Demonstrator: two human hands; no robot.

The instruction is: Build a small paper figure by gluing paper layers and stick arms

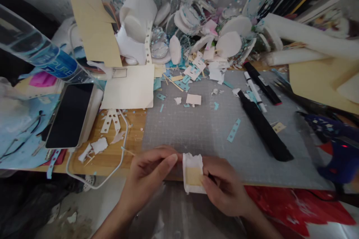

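A small rectangular piece (193,176) with a yellowish card middle and a crinkled white paper border is held up at the table's front edge. My right hand (224,186) grips it by its right side, thumb on the front and fingers behind. On the other side, my left hand (153,173) has thumb and index finger pressed together, the fingertips by the piece's left edge. Whatever lies between those fingertips is hidden. A thin pale stick (128,151) shows just left of the left knuckles; I cannot tell whether the hand holds it.
A grey cutting mat (179,127) bears paper scraps (193,99), a black pen-like case (263,127) and markers (262,84). At left are a phone (70,115), a water bottle (56,56) and a white cable (123,160). A blue glue gun (333,145) lies right; white discs (230,43) crowd the back.
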